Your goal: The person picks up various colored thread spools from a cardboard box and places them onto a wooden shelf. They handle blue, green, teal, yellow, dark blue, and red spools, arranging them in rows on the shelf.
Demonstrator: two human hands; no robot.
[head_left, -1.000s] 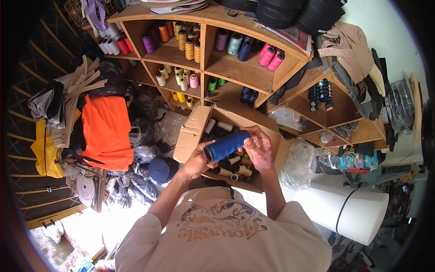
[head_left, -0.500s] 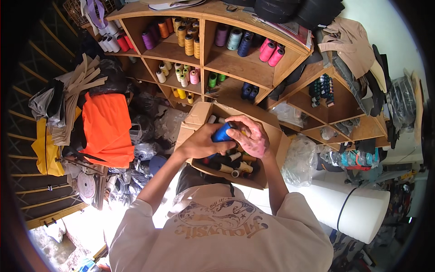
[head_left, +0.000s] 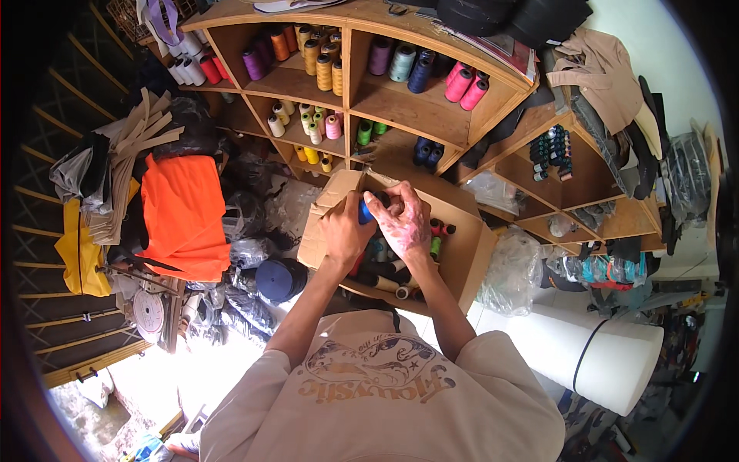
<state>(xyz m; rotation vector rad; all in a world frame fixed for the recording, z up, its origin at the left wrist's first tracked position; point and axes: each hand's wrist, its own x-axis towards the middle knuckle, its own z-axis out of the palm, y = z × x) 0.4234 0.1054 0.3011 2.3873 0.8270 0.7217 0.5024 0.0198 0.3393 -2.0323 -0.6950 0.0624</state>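
Over an open cardboard box (head_left: 471, 266), my left hand (head_left: 344, 235) is wrapped round a blue thread spool (head_left: 367, 211). My right hand (head_left: 403, 225) meets it from the other side, its thumb pressed on the spool's upper part and its fingers curled. Much of the spool is hidden behind both hands. Below them in the box lie several more spools, among them a white one (head_left: 403, 292), a green one (head_left: 436, 246) and dark red-ended ones. My wrists cover part of the contents.
A wooden shelf (head_left: 400, 112) with spools sorted by colour stands beyond the box. To the right are a clear plastic bag (head_left: 512, 269) and a white foam roll (head_left: 616, 366). Orange cloth (head_left: 183, 215) and a dark blue roll (head_left: 279, 279) are on the left.
Both hands have shifted slightly left and farther from me with the blue spool, which has turned more upright. More of the box's right side shows, with red-ended and green spools.
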